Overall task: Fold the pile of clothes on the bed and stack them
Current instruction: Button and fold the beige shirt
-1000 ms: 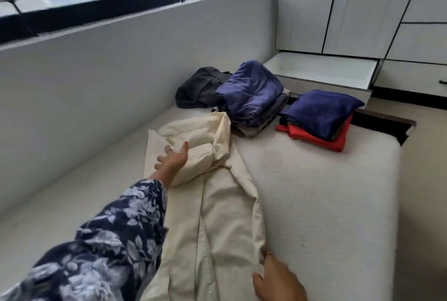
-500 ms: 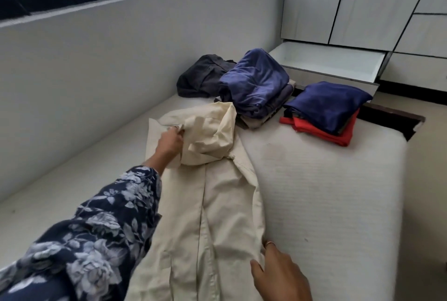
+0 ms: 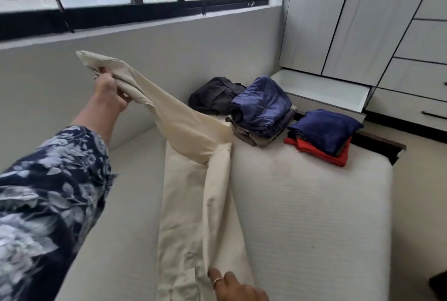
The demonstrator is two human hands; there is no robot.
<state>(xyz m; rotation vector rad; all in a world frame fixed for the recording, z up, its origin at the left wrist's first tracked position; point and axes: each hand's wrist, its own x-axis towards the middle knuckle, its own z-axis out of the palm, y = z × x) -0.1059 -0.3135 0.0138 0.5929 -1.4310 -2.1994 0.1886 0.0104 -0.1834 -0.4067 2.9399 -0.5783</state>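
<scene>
Navy floral sleeve [image 3: 48, 192], ringed right hand [image 3: 235, 287]

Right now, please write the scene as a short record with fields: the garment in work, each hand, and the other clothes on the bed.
garment: cream trousers, one end lifted, the rest flat on the bed
left hand: grips the lifted end
right hand: holds the near end down at its edge
stacks: blue stack; navy-and-red stack
unfolded: dark garment

head view, forward-down, seemingly near bed [image 3: 314, 204]
</scene>
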